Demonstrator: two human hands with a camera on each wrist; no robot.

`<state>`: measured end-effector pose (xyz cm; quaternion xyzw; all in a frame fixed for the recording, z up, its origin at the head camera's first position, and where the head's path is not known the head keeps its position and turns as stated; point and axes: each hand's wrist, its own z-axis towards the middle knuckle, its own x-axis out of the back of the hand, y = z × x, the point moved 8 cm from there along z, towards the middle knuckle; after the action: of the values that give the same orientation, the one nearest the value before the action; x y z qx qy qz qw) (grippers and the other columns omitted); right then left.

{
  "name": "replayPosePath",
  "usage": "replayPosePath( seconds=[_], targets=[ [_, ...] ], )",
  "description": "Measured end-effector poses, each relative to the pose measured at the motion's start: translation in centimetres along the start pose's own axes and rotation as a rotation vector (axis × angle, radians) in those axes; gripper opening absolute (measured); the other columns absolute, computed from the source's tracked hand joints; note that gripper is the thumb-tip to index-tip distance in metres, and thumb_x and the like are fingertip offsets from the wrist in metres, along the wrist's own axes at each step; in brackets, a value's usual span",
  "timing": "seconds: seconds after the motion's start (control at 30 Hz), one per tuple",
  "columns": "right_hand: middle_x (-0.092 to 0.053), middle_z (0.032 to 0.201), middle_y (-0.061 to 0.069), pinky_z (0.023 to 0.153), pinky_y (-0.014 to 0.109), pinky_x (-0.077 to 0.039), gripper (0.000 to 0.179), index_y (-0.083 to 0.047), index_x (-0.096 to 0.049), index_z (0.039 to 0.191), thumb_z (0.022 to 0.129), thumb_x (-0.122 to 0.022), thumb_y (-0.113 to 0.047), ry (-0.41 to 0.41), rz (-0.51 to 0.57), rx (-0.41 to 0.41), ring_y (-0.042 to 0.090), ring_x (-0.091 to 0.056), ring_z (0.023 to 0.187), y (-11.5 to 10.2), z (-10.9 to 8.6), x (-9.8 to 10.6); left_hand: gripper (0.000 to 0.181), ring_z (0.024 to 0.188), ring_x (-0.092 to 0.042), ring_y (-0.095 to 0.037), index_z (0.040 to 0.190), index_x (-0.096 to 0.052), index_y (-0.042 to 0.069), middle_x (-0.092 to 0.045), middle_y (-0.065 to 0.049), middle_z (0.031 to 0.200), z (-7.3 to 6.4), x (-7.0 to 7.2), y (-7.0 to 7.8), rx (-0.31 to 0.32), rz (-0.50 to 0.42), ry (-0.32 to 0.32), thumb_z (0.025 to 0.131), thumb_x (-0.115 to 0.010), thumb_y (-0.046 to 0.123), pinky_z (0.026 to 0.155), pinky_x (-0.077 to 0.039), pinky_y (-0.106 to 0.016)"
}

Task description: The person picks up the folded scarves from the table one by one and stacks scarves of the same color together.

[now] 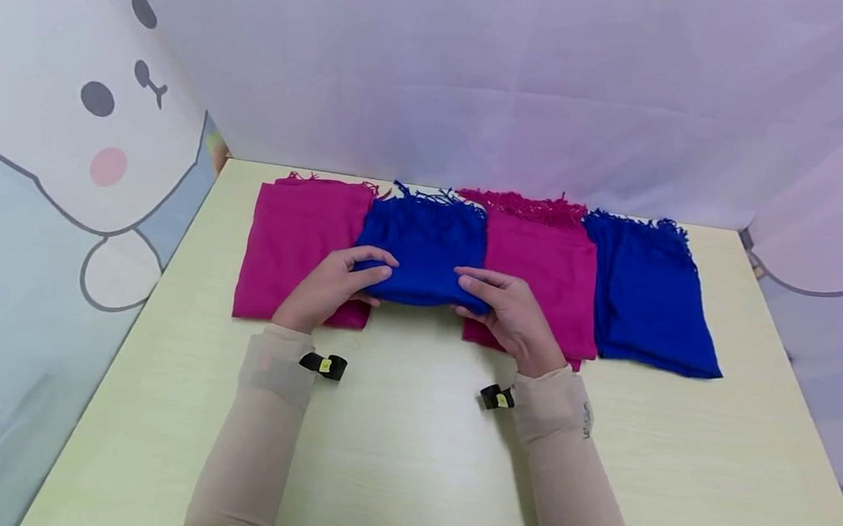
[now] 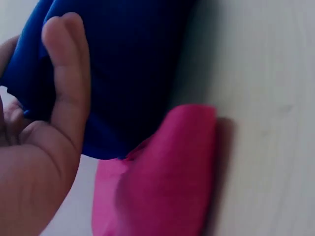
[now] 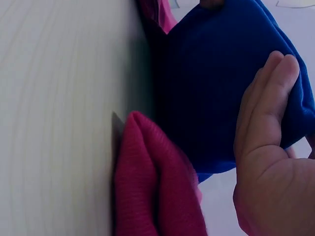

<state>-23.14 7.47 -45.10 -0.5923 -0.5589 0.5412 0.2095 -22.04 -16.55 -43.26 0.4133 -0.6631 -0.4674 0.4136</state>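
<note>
A folded blue scarf (image 1: 426, 247) with a fringe at its far end lies between two folded magenta scarves in the head view. My left hand (image 1: 333, 282) grips the near left corner of this blue scarf, thumb on top and fingers beneath. At its near right corner my right hand (image 1: 511, 308) holds it the same way. The near edge is raised off the table, as both wrist views show. The left magenta scarf (image 1: 303, 236) is under my left hand, and the right magenta scarf (image 1: 542, 265) is under my right hand.
Another folded blue scarf (image 1: 647, 299) lies at the right end of the row. All sit toward the back of the pale wooden table (image 1: 404, 462). A whitish curtain (image 1: 513, 79) hangs behind, with cartoon-printed cloth (image 1: 45, 180) at the sides.
</note>
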Motion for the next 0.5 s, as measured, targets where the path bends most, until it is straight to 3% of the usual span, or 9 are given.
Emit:
replayPosePath(
  seconds=[0.2, 0.5],
  targets=[
    [-0.07, 0.114, 0.013, 0.073, 0.033, -0.06, 0.029, -0.001, -0.074, 0.114, 0.094, -0.07, -0.022, -0.054, -0.046, -0.023, 0.024, -0.073, 0.08, -0.1, -0.4, -0.6, 0.035, 0.092, -0.069, -0.045, 0.123, -0.065, 0.018, -0.053, -0.011, 0.125, -0.5, 0.1, 0.4, 0.014, 0.03, -0.081, 0.095, -0.067, 0.039, 0.087, -0.057, -0.037],
    [-0.072, 0.106, 0.018, 0.071, 0.031, -0.06, 0.032, 0.003, -0.07, 0.118, 0.096, -0.068, -0.02, -0.119, -0.126, -0.062, 0.027, -0.073, 0.075, 0.0, -0.9, -0.6, 0.029, 0.089, -0.07, -0.045, 0.122, -0.068, 0.017, -0.053, -0.004, 0.138, -1.2, 0.0, 0.5, 0.029, 0.06, -0.162, 0.097, -0.066, 0.033, 0.094, -0.054, -0.04]
  ],
)
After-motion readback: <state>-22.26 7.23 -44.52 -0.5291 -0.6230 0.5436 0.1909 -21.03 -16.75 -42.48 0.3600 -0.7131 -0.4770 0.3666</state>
